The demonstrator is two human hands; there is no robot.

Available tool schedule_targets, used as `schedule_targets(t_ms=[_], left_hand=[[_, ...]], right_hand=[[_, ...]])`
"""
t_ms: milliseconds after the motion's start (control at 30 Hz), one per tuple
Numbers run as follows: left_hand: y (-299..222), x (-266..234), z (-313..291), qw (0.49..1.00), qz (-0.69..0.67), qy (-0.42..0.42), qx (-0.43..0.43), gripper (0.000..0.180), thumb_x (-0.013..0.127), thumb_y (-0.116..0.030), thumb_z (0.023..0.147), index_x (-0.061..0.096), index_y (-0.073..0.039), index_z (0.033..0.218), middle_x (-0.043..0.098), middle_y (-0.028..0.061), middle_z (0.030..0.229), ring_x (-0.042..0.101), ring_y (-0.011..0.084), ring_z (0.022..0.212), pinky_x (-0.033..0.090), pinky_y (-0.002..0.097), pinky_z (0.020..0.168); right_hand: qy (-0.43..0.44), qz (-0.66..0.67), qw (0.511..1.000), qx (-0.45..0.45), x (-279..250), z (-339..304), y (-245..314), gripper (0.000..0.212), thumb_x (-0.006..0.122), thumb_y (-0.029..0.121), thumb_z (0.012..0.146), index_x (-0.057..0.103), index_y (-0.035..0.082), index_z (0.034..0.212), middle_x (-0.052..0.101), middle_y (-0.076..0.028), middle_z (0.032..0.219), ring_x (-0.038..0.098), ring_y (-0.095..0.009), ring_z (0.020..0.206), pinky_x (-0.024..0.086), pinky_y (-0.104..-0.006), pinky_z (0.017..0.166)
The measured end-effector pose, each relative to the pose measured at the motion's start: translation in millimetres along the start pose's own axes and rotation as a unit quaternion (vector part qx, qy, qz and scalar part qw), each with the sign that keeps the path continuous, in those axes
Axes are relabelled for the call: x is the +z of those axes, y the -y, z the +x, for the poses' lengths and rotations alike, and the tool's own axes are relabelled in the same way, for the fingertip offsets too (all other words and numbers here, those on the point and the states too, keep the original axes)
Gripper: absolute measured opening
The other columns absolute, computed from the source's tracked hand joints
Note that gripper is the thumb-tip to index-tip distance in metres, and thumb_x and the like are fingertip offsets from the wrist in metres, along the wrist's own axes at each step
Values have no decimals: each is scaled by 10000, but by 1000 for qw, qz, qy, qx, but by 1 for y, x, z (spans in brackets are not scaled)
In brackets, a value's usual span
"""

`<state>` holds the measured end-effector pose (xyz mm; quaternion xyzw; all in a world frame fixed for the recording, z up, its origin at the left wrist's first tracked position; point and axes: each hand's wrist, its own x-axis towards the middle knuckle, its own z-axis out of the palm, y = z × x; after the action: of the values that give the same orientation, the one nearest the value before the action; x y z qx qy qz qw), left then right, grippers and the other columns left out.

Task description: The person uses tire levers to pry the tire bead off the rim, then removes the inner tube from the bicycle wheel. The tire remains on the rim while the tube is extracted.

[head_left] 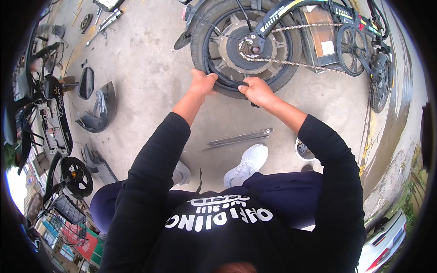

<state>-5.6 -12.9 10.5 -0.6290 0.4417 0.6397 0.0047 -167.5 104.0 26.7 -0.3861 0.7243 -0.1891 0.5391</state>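
Observation:
An electric bike's rear wheel, with a thick black tyre (199, 50) round a large hub motor (234, 48), lies in front of me at the top of the view. My left hand (203, 83) is closed on the tyre's near edge, its fingers partly hidden. Just to the right, my right hand (257, 92) grips a smooth black rubber strip (227, 84) running along the rim between both hands. A short dark end sticks out below the right hand; whether it belongs to the strip I cannot tell. A chain (296, 62) leads right to the crank wheel (352, 50).
Long thin metal bars (239, 138) lie on the concrete by my white shoe (248, 163). A white bucket (305, 152) holding small parts stands near my right arm. Black plastic covers (100, 109) lie at left, beside parked scooters (54, 109). A cardboard box (321, 36) sits behind the chain.

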Motion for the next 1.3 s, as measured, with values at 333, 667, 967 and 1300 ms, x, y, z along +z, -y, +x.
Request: schedule_targets(t_ms=[333, 667, 967, 1300], left_hand=[[4, -8, 6, 998, -39, 43, 16, 624, 595, -159, 867, 141, 62, 1236, 493, 274, 1179, 651, 338, 933, 604, 425, 743], [5, -2, 6, 999, -21, 15, 42, 587, 613, -144, 864, 167, 30, 1204, 550, 242, 1066, 667, 312, 823, 608, 419, 659], [4, -3, 4, 998, -14, 21, 65, 756, 621, -131, 834, 88, 98, 1318, 530, 259, 1165, 652, 296, 896, 585, 373, 601], [3, -6, 10, 999, -16, 13, 29, 850, 642, -150, 839, 24, 94, 1370, 527, 267, 1212, 629, 327, 1008, 594, 405, 699]], right_hand=[[39, -40, 994, -98, -28, -48, 41, 244, 541, 251, 938, 573, 29, 1035, 615, -145, 810, 599, -276, 751, 442, -405, 693], [292, 126, 926, 205, -16, 38, 66, 616, 673, 520, 844, 609, -43, 1086, 643, -158, 1031, 613, -249, 992, 510, -347, 794], [62, 158, 984, 60, -29, 24, 117, 238, 586, 252, 921, 646, 30, 861, 466, 32, 603, 429, -73, 558, 337, -247, 482], [-16, 174, 984, -42, -46, -64, 83, 260, 550, 280, 957, 619, 32, 989, 484, 26, 704, 451, -70, 626, 371, -239, 545]])
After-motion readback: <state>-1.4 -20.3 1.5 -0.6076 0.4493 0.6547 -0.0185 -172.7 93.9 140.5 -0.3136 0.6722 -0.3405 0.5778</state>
